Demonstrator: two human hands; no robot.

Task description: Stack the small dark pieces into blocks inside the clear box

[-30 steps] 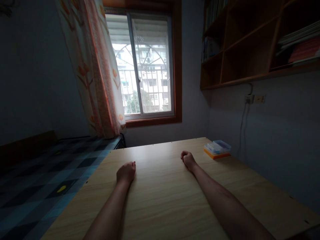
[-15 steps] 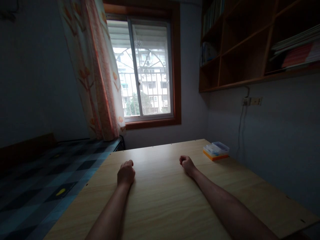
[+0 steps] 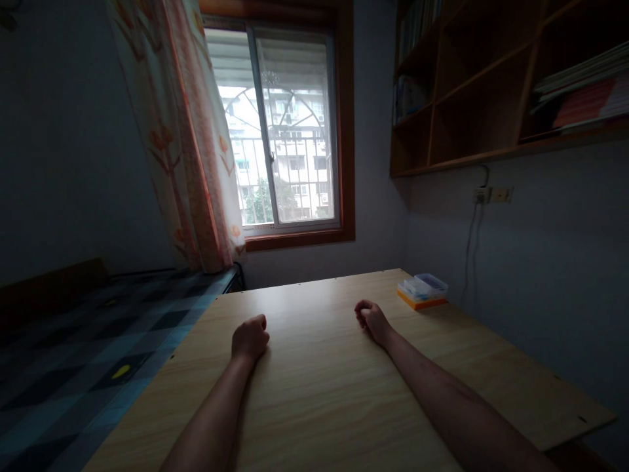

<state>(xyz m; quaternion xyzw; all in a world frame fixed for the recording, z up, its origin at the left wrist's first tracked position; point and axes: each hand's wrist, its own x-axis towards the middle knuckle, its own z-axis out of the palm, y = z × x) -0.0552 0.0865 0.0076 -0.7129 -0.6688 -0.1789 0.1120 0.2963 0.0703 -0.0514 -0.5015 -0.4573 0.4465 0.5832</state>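
Observation:
My left hand (image 3: 249, 337) is curled into a fist on the left half of the pale wooden table (image 3: 304, 393), with no object visible in it. Farther right, my right hand (image 3: 372, 321) rests on its side on the tabletop. Its fingers are loosely curled in, and nothing shows in them. A clear plastic box with an orange base (image 3: 422, 292) sits near the table's far right edge, beyond my right hand and apart from it.
To the left of the table is a bed with a dark checked cover (image 3: 118, 347). A floral curtain (image 3: 189, 164) hangs beside the window (image 3: 295, 144). Wooden shelves (image 3: 472, 121) holding books are fixed to the right wall, above a socket (image 3: 491, 195) with a cord.
My right hand's fingers have loosened slightly from a tighter fist. My left fist has turned a little toward the right. The camera view has shifted slightly.

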